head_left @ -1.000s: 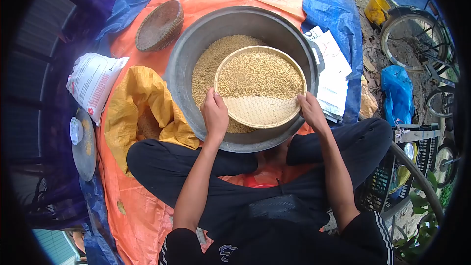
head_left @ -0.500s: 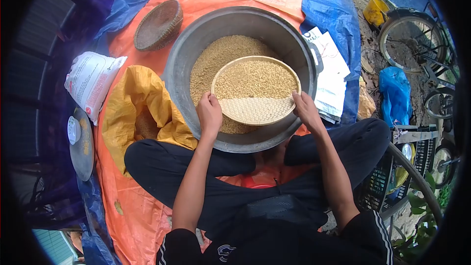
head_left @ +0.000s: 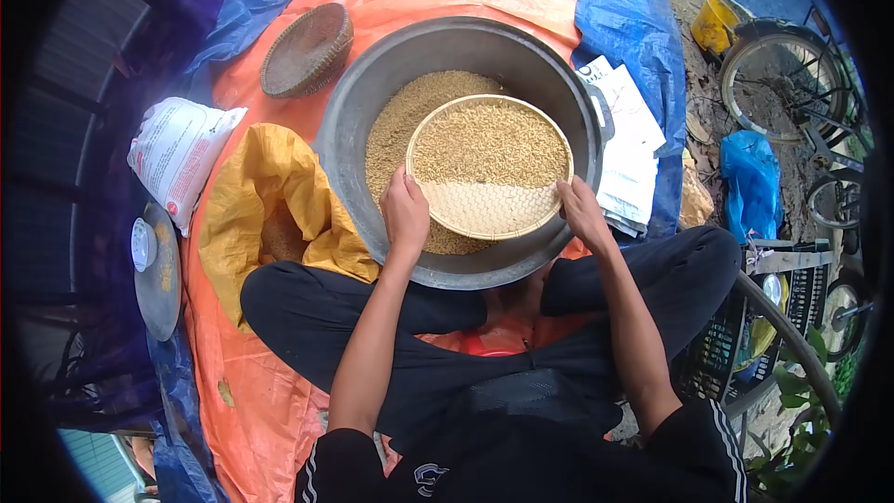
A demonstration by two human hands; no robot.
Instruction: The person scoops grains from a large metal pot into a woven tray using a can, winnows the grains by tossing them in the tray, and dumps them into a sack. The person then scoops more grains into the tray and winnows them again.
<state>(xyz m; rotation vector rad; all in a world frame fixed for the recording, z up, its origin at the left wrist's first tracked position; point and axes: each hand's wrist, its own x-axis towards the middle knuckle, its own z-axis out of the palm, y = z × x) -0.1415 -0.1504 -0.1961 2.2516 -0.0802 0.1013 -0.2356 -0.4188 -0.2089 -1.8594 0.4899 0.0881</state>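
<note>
Left hand (head_left: 405, 214) and right hand (head_left: 584, 212) grip woven winnowing tray (head_left: 489, 210) at opposite sides, fingers closed on rim. Straw-coloured grain (head_left: 494, 142) covers tray's far part. Tray held over grain heap (head_left: 396, 126) inside large grey pot (head_left: 540, 61).

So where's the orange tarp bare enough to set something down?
Beyond the pot, between the woven basket and the right-hand blue tarp; also below the yellow sack, beside the person's left leg. Crowded where sack, pot and leg bunch together.

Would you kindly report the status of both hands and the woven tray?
Left hand and right hand gripping opposite sides of woven tray. Grain covering its far part, near part bare. Nothing visibly in the way.
</note>
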